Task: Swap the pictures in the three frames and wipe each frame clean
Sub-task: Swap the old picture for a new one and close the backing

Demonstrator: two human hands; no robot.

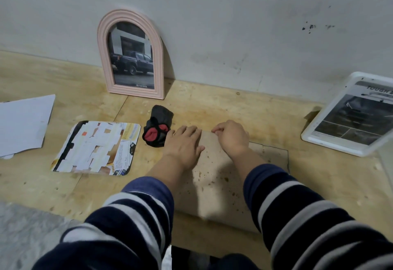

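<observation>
Centre: your left hand (184,142) lies flat, fingers together, on brown backing board (214,176). Your right hand (230,136) curls fingers over board's far edge. Upper left: pink arched frame (130,54) w/ truck pic, leaning on wall. Right edge: white frame (348,116). Left: loose picture (95,148); black/red cloth (158,129) beside left hand.

This looks like a rough workroom or utility corner of a home, not a finished living space. The bench (212,103) is bare plywood, stained and pitted, with seams showing. Behind it the wall (234,25) is grey plaster, scuffed and spotted with dark marks. Loose paper (23,122) and a balled cloth (158,129) lie about on the wood.
</observation>
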